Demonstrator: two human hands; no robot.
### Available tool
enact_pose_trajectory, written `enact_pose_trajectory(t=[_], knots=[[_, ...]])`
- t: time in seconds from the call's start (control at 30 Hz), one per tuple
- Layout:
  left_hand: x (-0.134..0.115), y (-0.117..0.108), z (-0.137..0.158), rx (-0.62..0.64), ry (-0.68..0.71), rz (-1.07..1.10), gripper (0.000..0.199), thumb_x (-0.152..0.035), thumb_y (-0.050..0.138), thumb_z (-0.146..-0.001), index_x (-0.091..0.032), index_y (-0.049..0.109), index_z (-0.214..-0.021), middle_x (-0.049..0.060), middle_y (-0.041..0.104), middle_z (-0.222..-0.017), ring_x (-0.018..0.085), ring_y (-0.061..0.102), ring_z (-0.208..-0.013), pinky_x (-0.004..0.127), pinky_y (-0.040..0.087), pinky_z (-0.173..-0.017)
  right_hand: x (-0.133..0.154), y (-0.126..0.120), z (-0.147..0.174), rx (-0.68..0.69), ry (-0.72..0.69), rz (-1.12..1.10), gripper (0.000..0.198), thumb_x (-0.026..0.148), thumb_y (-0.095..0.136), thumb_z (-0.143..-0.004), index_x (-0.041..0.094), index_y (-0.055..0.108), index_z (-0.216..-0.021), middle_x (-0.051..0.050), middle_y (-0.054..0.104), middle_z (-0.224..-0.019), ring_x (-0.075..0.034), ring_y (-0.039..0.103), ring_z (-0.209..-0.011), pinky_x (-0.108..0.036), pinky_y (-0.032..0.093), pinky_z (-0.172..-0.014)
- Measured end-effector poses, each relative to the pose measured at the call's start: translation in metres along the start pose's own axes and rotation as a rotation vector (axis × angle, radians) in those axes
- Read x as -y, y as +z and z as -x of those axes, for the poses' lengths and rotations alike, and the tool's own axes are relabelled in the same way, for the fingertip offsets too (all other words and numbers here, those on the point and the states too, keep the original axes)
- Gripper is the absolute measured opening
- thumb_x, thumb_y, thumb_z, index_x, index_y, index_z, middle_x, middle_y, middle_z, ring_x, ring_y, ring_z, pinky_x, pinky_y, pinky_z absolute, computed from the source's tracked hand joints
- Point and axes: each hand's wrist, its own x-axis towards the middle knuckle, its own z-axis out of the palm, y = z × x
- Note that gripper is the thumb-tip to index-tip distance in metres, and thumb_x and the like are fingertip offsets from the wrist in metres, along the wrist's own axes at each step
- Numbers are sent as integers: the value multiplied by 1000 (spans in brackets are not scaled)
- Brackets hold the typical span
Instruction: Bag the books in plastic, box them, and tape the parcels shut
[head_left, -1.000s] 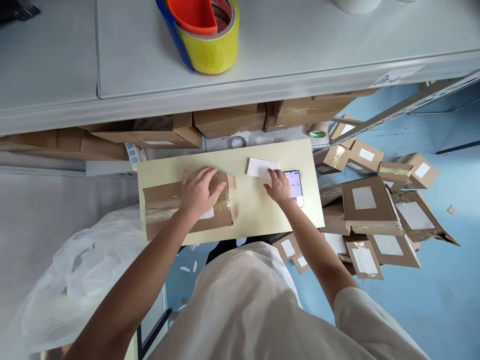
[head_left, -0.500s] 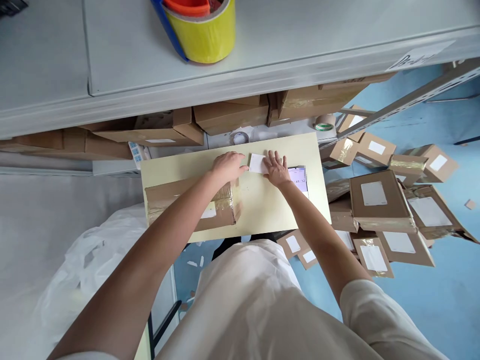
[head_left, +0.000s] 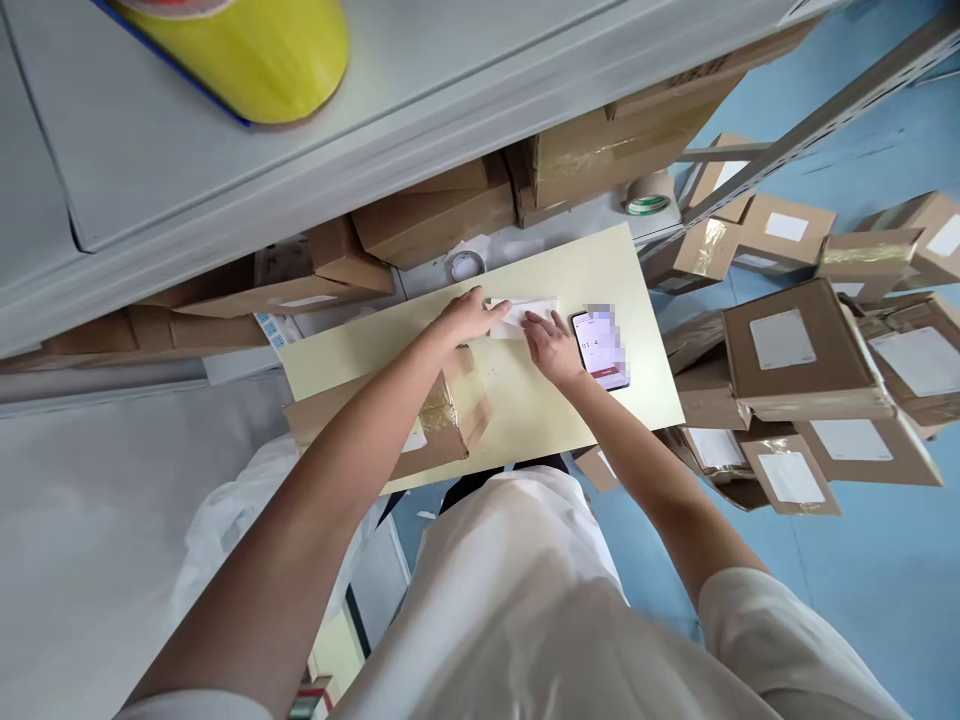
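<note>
A small white sheet of paper (head_left: 541,306) lies on the pale yellow tabletop (head_left: 525,400), creased or partly lifted. My left hand (head_left: 469,316) is at its left end, closed on that edge with the thumb side toward the sheet. My right hand (head_left: 553,348) rests at the sheet's lower right, fingers bent but apart, fingertips touching the paper. Just right of this hand lies a phone (head_left: 598,350) with a lit, partly blurred screen. A taped cardboard box (head_left: 442,425) sits on the table's left part, partly hidden beneath my left forearm.
Above the table runs a grey shelf (head_left: 420,100) bearing a yellow container (head_left: 292,60). Open cartons (head_left: 427,215) and tape rolls (head_left: 467,264) (head_left: 649,194) stand beneath it. Labelled boxes (head_left: 802,335) are piled on the blue floor at right. A white plastic bag (head_left: 217,540) hangs at lower left.
My left hand has reached the paper's left end. My right hand's flat fingers have bent and drawn back toward me. The paper shows more, and the whole view has tilted.
</note>
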Motion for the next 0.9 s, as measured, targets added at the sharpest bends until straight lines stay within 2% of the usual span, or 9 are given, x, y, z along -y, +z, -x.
enact_pose_trajectory(t=[0.1, 0.17, 0.23, 0.33, 0.43, 0.5, 0.57, 0.73, 0.9], knots=[[-2, -3, 2, -94, 48, 149, 58, -42, 59, -85, -19, 46, -137, 13, 57, -133, 23, 60, -111, 30, 48, -85, 7, -11, -1, -105, -90, -216, 37, 38, 39, -97, 19, 61, -120, -14, 58, -134, -25, 54, -125, -51, 36, -112], [-2, -14, 10, -146, 186, 88, 51, -32, 62, -83, -20, 53, -131, 10, 59, -130, 22, 59, -111, 30, 47, -89, 8, -23, -5, -175, -105, -338, 51, 54, 50, -89, 19, 56, -126, -15, 49, -142, -30, 43, -135, -53, 35, -111], [-1, -30, 21, -157, 319, -35, 39, -25, 61, -82, -21, 60, -121, 8, 64, -121, 23, 60, -110, 33, 45, -93, 4, -35, -11, -204, -55, -460, 63, 62, 56, -83, 20, 52, -129, -17, 47, -142, -32, 41, -134, -55, 37, -108], [-2, -49, 36, -214, 342, -184, 29, -22, 55, -86, -19, 65, -113, 9, 68, -111, 26, 60, -108, 40, 43, -96, -7, -46, -23, -76, -70, -631, 49, 61, 53, -85, 21, 62, -111, -14, 62, -123, -28, 58, -115, -47, 46, -97], [-10, -50, 45, -348, 381, -292, 34, -25, 58, -85, -20, 63, -118, 12, 64, -121, 31, 50, -122, 51, 28, -107, -10, -48, -33, 43, -123, -624, 43, 60, 51, -87, 20, 65, -89, -12, 68, -104, -25, 63, -96, -43, 47, -89], [-17, -40, 45, -325, 473, -344, 37, -28, 62, -84, -25, 62, -121, 10, 62, -126, 31, 42, -130, 56, 16, -112, -7, -48, -36, 82, -136, -537, 43, 59, 48, -89, 19, 64, -87, -10, 70, -97, -24, 63, -90, -42, 44, -90], [-23, -28, 41, -217, 541, -368, 29, -29, 59, -87, -28, 65, -115, 7, 67, -117, 29, 45, -127, 58, 9, -112, -4, -48, -37, 123, -155, -462, 43, 57, 46, -91, 19, 64, -88, -9, 70, -94, -23, 63, -89, -43, 41, -92], [-17, -12, 24, -96, 564, -344, 26, -25, 48, -92, -27, 72, -85, 4, 73, -90, 24, 57, -108, 55, 8, -111, -5, -52, -35, 192, -189, -444, 37, 50, 45, -94, 19, 65, -90, -9, 71, -99, -23, 63, -95, -44, 35, -100], [0, -17, 8, -111, 477, -300, 27, -29, 46, -92, -26, 71, -84, 4, 72, -93, 23, 59, -105, 50, 16, -108, -13, -52, -31, 165, -151, -439, 29, 40, 46, -94, 21, 66, -85, -7, 72, -99, -22, 64, -96, -49, 26, -108]])
